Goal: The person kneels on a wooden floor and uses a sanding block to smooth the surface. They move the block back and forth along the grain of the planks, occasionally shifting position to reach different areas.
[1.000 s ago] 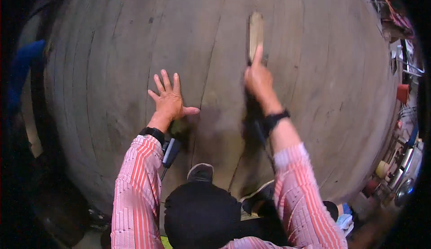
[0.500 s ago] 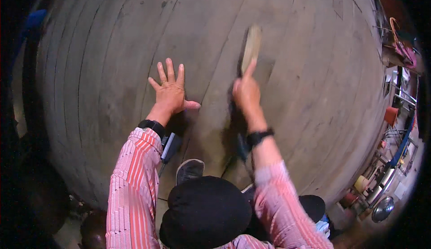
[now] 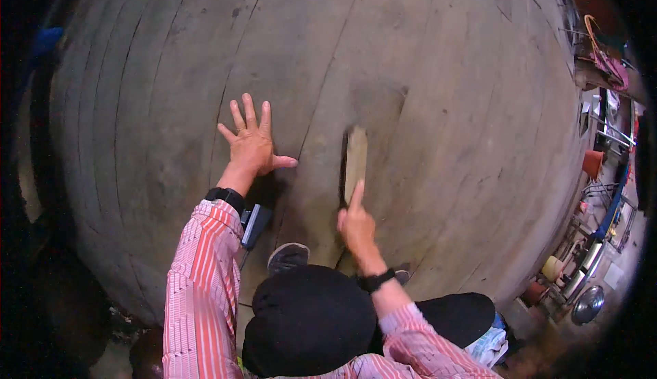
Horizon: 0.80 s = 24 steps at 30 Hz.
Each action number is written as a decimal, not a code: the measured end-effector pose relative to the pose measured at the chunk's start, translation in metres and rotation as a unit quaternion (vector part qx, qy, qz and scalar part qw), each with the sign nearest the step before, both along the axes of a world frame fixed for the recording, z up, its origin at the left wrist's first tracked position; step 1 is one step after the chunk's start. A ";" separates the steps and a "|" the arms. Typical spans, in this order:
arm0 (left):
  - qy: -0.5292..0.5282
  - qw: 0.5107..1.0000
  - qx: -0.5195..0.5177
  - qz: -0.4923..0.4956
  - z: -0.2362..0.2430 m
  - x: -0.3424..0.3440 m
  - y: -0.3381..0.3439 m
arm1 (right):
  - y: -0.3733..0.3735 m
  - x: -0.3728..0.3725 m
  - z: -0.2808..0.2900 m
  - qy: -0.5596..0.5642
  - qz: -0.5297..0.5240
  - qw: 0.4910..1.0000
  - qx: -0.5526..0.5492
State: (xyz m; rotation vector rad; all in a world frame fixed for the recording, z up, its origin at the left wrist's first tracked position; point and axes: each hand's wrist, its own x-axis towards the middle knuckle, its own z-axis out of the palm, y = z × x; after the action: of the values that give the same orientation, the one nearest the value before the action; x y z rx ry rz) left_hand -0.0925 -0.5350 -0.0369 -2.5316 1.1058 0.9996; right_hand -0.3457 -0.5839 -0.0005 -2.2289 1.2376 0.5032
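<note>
My right hand grips a long wooden-backed brush, its index finger laid along the pale back. A dark edge runs down the brush's left side; I cannot make out whether its underside touches the boards. To the left, my left hand is spread with fingers apart, its palm toward the wide plank surface. It holds nothing. Black bands circle both wrists.
Beside my left wrist is a small grey-blue device. My shoe and dark-clothed knee are at the near edge. Along the right rim stand an orange-red bucket, a round metal lid and metal bars.
My right hand has drawn the brush toward me and a little to the left. My left hand stays spread in nearly the same place.
</note>
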 end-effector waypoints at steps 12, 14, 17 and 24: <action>-0.003 1.000 -0.005 -0.001 -0.003 0.000 0.003 | -0.145 0.102 -0.040 -0.060 0.016 0.995 -0.082; -0.002 1.000 0.003 0.002 -0.001 0.001 0.000 | -0.174 0.130 -0.040 -0.078 0.028 0.992 -0.094; 0.003 1.000 0.013 0.002 0.005 0.001 -0.001 | -0.181 0.138 -0.042 -0.088 0.028 0.989 -0.111; 0.010 1.000 0.020 0.007 0.011 0.001 -0.004 | -0.050 0.060 -0.016 0.005 -0.009 1.000 -0.015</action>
State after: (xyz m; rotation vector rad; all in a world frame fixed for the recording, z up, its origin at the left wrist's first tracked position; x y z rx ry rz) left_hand -0.0918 -0.5394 -0.0262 -2.5076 1.0640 1.0430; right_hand -0.2858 -0.6335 -0.0169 -2.2413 1.2770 0.4913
